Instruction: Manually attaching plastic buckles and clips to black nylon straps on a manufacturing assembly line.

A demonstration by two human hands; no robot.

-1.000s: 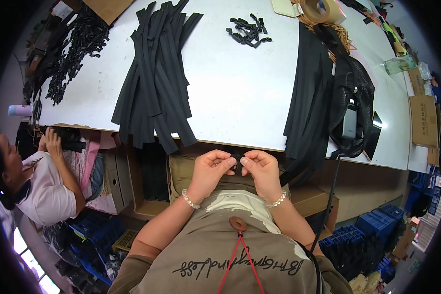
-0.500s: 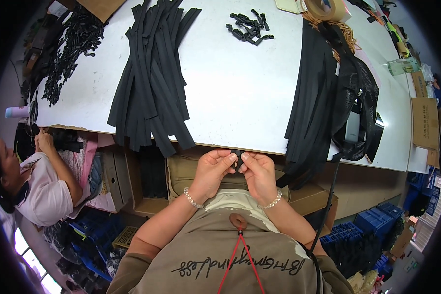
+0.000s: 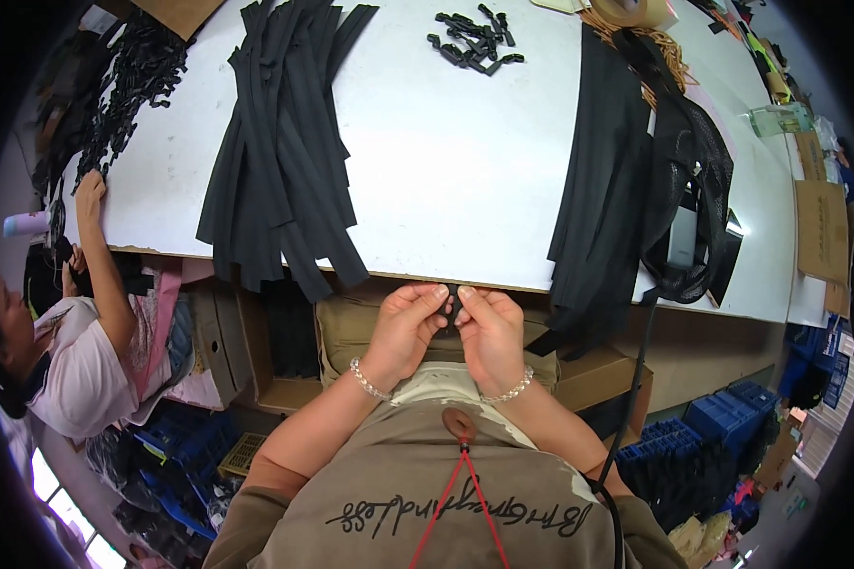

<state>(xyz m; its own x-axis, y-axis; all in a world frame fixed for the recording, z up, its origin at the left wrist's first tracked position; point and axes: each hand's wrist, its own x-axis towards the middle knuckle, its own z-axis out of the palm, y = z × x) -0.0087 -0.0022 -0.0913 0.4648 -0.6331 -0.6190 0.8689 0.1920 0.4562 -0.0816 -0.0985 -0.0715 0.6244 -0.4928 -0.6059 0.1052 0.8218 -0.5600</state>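
Note:
My left hand (image 3: 407, 322) and my right hand (image 3: 488, 327) meet just off the front edge of the white table. Both hands are closed, pinching a small black piece (image 3: 453, 302) between thumbs and fingertips. Most of that piece is covered by my fingers, so its exact kind does not show. Beyond the left hand lies a big bundle of flat black strips (image 3: 285, 156), like zipper tape. To the right hangs a second bundle of black strips (image 3: 600, 180) over the edge. Several small black clip-like parts (image 3: 473, 43) sit in a loose pile at the far middle.
A co-worker's arm (image 3: 104, 251) reaches toward a heap of small black parts (image 3: 138, 81) at the left. Black mesh fabric (image 3: 697, 171), a phone (image 3: 681, 242) and a tape roll (image 3: 626, 9) lie right. A black cord (image 3: 640, 379) hangs near my right arm. Cardboard boxes (image 3: 593, 379) stand below.
The co-worker's arm has stretched out to the heap of black parts. My hands have shifted slightly left and up, still pinching the black piece. The view has moved a little.

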